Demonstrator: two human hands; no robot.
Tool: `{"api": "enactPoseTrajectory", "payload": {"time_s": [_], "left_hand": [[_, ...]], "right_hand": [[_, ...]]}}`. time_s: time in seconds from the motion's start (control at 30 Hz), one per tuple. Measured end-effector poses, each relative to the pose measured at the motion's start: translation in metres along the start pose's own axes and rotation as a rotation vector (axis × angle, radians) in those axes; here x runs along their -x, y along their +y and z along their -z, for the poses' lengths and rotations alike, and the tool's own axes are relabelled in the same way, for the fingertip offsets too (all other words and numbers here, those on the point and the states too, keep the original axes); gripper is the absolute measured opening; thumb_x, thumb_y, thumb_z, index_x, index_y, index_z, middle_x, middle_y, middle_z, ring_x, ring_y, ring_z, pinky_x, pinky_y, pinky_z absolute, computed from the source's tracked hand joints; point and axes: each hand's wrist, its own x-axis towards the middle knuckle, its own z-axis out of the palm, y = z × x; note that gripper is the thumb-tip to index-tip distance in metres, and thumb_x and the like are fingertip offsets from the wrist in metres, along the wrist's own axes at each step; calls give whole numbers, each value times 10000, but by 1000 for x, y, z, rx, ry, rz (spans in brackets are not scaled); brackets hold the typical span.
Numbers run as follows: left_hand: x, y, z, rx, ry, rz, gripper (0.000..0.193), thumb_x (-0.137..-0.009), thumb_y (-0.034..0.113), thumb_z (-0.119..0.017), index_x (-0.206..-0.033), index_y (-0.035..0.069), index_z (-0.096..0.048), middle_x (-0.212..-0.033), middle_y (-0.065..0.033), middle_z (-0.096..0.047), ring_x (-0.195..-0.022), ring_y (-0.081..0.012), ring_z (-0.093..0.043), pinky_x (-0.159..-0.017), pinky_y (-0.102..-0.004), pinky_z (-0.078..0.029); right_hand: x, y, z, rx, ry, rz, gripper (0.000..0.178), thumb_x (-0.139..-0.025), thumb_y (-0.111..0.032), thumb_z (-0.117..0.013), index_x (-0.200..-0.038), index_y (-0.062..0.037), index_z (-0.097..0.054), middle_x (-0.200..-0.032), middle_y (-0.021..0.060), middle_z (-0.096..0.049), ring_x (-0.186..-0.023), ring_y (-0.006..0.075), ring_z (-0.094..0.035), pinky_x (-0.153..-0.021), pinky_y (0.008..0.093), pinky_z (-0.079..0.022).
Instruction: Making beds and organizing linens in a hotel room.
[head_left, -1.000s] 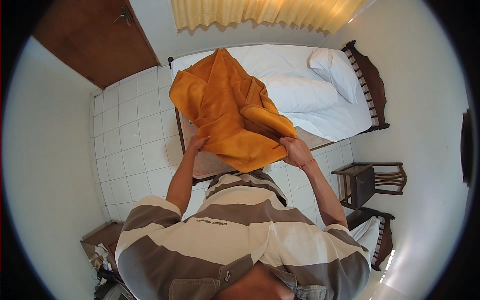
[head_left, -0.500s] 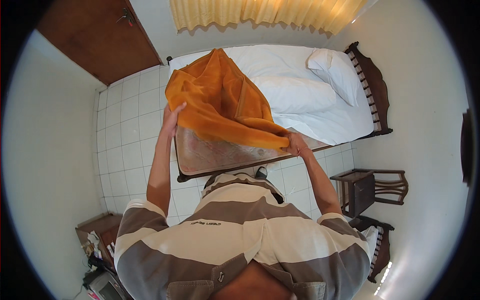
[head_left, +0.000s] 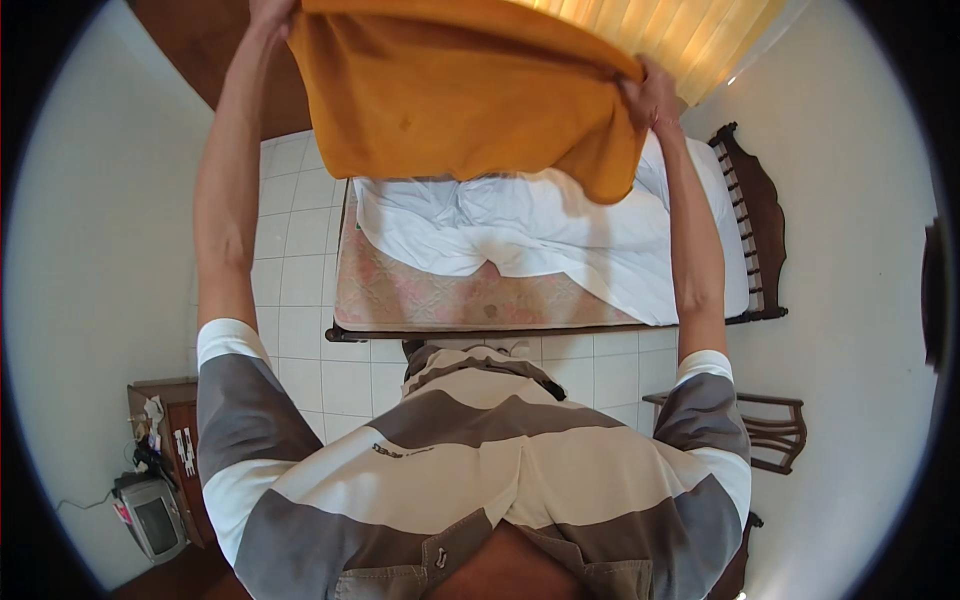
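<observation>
An orange blanket (head_left: pixel 450 100) hangs spread between my raised hands, above the far side of the bed. My left hand (head_left: pixel 272 14) is closed on its upper left corner, at the top edge of the picture. Gripping the right end of its upper edge is my right hand (head_left: pixel 653 97). Below the blanket, a rumpled white sheet (head_left: pixel 530 225) lies over part of the patterned mattress (head_left: pixel 430 300), whose near left side is bare. The blanket hides the far part of the bed and most of the pillows.
The dark wooden headboard (head_left: pixel 750 220) stands at the right, by the wall. A wooden chair (head_left: pixel 775 430) is at the lower right. To the lower left are a cabinet (head_left: pixel 180 420) and a small television (head_left: pixel 155 520). Yellow curtains (head_left: pixel 690 45) hang at the back.
Both hands have risen and moved apart, lifting the bunched blanket off the bed and stretching it wide. The white sheet now lies differently, over more of the mattress's left part.
</observation>
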Motion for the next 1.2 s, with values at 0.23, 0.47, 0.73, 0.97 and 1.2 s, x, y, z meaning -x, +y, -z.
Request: {"api": "enactPoseTrajectory", "payload": {"time_s": [0.23, 0.47, 0.73, 0.97, 1.2], "left_hand": [[-15, 120, -5, 376, -8, -73, 147, -879, 49, -662, -1017, 69, -618, -910, -81, -668, -793, -217, -663, -740, -357, -582], [-24, 59, 23, 22, -39, -71, 224, -908, 154, -685, -1090, 41, -619, -985, -93, -668, -865, -202, -668, -773, -345, -576], [-26, -11, 78, -94, 174, 237, 307, -844, 72, -732, -1121, -15, -630, -1022, -117, -685, -929, -207, -679, -732, -316, -582], [21, 4, 86, -38, 161, 84, 368, -908, 4, -610, -1275, 18, -635, -1135, -112, -650, -1006, -202, -647, -799, -286, -546], [78, 9, 106, -509, -257, -415, 391, -826, 71, -750, -1195, -10, -649, -1220, -106, -628, -1177, -242, -575, -1084, -333, -414]], "right_hand": [[14, 2, -2, -70, 333, -10, 330, -793, -254, -757, -1016, -25, -677, -1032, 232, -677, -990, 422, -638, -829, 460, -513], [68, 80, -37, 19, -118, -134, 355, -748, -58, -647, -1101, -24, -670, -1083, 274, -649, -1063, 443, -602, -909, 458, -492], [14, 84, 52, 167, -119, -152, 436, -755, -21, -630, -1181, -111, -610, -1004, 244, -683, -989, 434, -643, -861, 492, -517], [-32, 83, 91, 212, -141, -18, 395, -779, -23, -627, -1167, -92, -635, -1002, 237, -688, -994, 411, -650, -869, 485, -520], [-90, 93, 64, 234, -58, -48, 310, -795, -65, -620, -1097, -55, -686, -991, 237, -691, -963, 405, -663, -867, 472, -530]]}}
